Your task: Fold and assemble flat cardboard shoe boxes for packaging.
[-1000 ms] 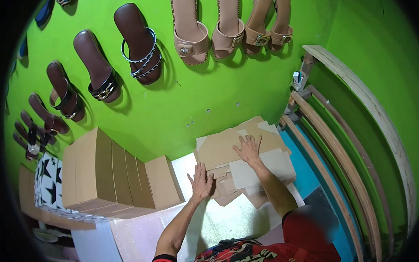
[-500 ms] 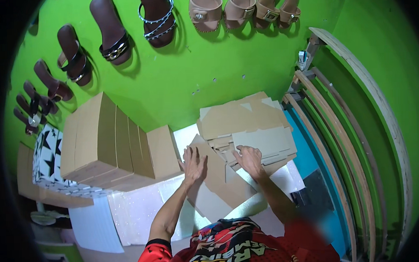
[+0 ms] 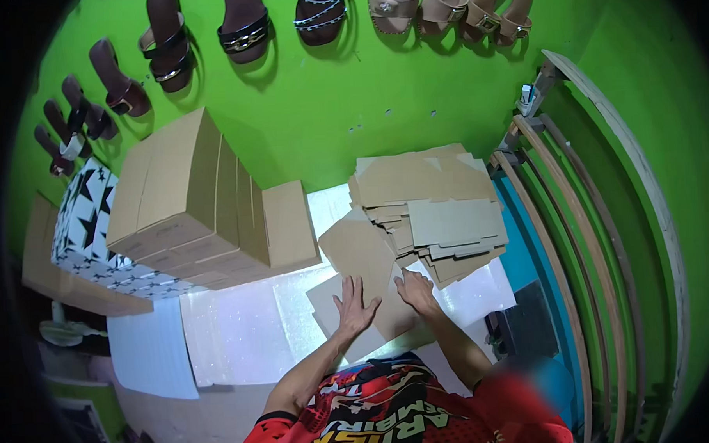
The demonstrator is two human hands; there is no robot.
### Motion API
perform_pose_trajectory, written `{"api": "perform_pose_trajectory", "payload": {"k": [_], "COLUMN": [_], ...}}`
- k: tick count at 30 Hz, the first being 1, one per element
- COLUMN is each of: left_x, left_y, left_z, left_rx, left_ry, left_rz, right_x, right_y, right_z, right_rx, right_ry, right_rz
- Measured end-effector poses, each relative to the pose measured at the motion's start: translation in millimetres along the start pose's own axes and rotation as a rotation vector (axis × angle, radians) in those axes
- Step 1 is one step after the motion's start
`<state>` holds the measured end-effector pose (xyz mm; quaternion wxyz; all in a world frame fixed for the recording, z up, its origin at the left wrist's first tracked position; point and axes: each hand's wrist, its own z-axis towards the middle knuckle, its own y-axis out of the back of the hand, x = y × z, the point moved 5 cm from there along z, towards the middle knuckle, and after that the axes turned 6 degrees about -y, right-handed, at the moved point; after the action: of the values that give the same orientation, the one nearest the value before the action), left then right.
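Flat on the table in front of me lies an unfolded cardboard box blank (image 3: pixel 358 249), brown with a paler grey-beige area at its lower left. My left hand (image 3: pixel 357 309) rests on it with fingers spread, palm down. At its right edge is my right hand (image 3: pixel 416 291), fingers bent and closed on the cardboard; the fingertips are partly hidden. Just beyond my right hand stands a pile of flat cardboard blanks (image 3: pixel 423 180), with a greyish blank (image 3: pixel 456 222) on top.
Folded brown cardboard boxes (image 3: pixel 162 177) stand in rows at the left, beside a white box with black stars (image 3: pixel 85 219). Sandals (image 3: pixel 242 30) hang along the green wall. Wooden rails (image 3: pixel 558 238) run down the right side. Shiny pale sheeting (image 3: pixel 237 331) covers the table.
Both hands have come nearer to me along with the cardboard blank. My right hand has left the pile's near edge. The whole view has shifted slightly.
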<state>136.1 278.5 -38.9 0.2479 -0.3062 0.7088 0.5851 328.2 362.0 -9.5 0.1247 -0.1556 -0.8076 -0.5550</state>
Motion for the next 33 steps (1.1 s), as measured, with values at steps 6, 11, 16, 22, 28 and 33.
{"api": "perform_pose_trajectory", "payload": {"k": [6,11,16,22,28,33], "left_x": [32,70,105,139,157,186], "left_y": [11,29,45,63,74,57], "left_z": [-38,-96,-144,-165,-185,-208], "left_rx": [0.056,0.073,0.046,0.157,0.125,0.127], "left_ry": [-0.007,-0.035,-0.215,-0.322,-0.130,-0.086], "left_rz": [0.067,0.143,0.318,0.606,0.393,0.357], "right_x": [4,7,35,57,63,104], "right_y": [-62,-164,-181,-184,-160,-140], "right_z": [-48,-119,-186,-225,-208,-161], "right_rx": [0.325,0.542,0.458,0.180,-0.260,-0.225], "right_ry": [-0.051,-0.058,-0.040,0.182,0.033,0.172], "right_rz": [0.028,0.560,0.482,0.352,0.506,0.058]}}
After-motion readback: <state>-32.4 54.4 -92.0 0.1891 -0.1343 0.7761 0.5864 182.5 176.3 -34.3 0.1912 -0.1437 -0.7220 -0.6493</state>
